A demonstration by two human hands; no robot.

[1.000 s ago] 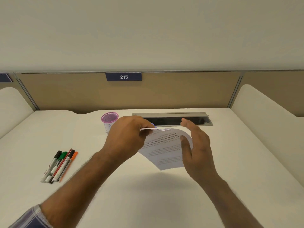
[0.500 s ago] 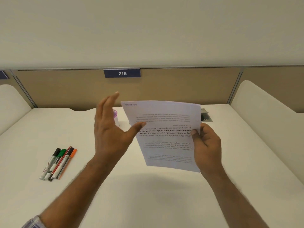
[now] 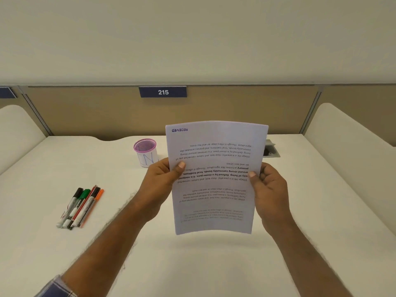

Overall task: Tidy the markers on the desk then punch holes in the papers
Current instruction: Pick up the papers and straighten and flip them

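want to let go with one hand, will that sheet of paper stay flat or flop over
Probably flops: the paper already bows slightly though the left hand and right hand pinch both side edges. It looks thin and light, so one hand likely carries it, drooping at the free side.

The paper (image 3: 216,176) is held above the desk (image 3: 192,264), with the left hand (image 3: 160,183) on its left edge and the right hand (image 3: 267,189) on its right edge. The cup (image 3: 145,152) stands on the desk just left of the paper, behind the left hand. The markers (image 3: 80,207) lie together on the desk well to the left, nearer than the cup.
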